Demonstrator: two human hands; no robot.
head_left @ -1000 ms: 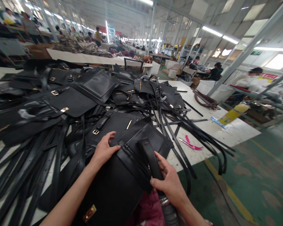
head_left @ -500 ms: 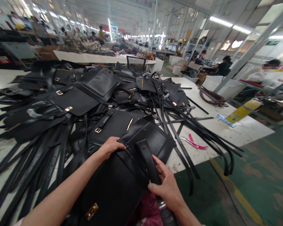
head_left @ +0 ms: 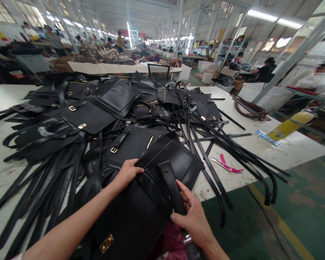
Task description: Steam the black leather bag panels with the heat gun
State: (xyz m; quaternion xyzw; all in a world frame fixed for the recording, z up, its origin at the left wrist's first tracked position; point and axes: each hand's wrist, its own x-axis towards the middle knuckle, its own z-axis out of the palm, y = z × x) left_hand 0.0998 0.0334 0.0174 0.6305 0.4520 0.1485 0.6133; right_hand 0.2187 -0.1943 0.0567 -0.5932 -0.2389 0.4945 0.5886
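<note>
A black leather bag piece [head_left: 132,213] with a gold turn-lock plate [head_left: 106,244] lies across the front of the table, its near part over the edge. My left hand [head_left: 128,174] pinches its left edge near the fold, thumb on top; the fingers underneath are partly hidden. My right hand [head_left: 192,211] is closed on the bag's right edge, beside the wide black handle strap [head_left: 172,187], with thumb and fingers curled around. Beyond it sits another black bag piece with a gold buckle [head_left: 114,150] and a gold zip [head_left: 150,142].
A heap of black bag pieces [head_left: 92,115] with long straps covers much of the white table [head_left: 295,155]. At the right lie small snips with a pink ribbon [head_left: 227,166], a coil of brown straps [head_left: 249,108] and a yellow bottle [head_left: 291,125]. Several people work farther back.
The view has shifted slightly, so the table and heap sit a little further right and lower. Both hands keep their hold on the bag piece.
</note>
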